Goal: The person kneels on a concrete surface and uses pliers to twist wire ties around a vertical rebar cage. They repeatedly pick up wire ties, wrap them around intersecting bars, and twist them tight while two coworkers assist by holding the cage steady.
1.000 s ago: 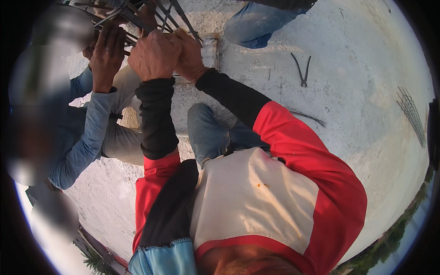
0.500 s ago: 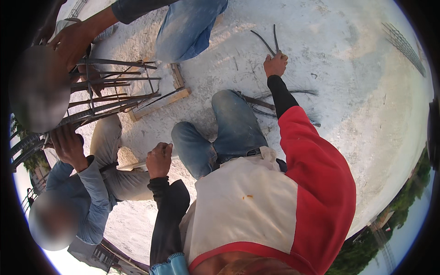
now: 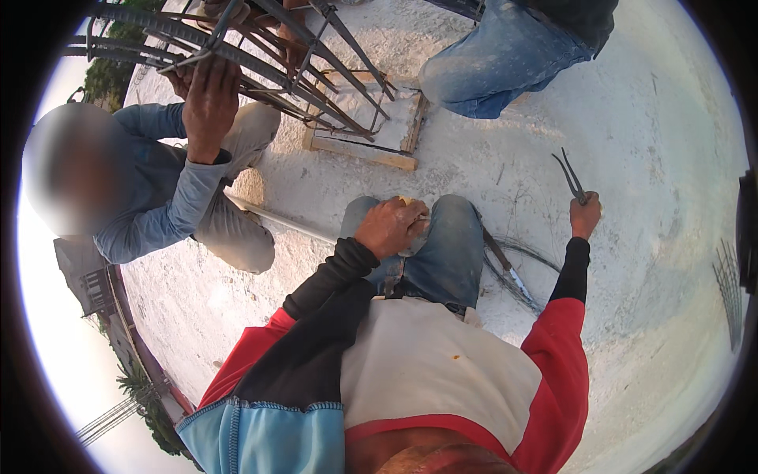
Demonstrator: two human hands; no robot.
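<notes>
Pincers [image 3: 570, 175] in right hand [image 3: 585, 216], upright.

Your right hand [image 3: 585, 216] has open concrete [image 3: 663, 158] around it — ahead-left, the rebar cage [image 3: 260, 55], a co-worker's hand [image 3: 209, 99] and another person's knee [image 3: 482, 71] block the way.

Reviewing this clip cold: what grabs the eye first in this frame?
The rebar cage at upper left, steadied by a co-worker's hand, dominates. Below it, the person's left hand rests on their knees, while the right hand out to the right grips metal pincers raised over the pale concrete floor.
</notes>
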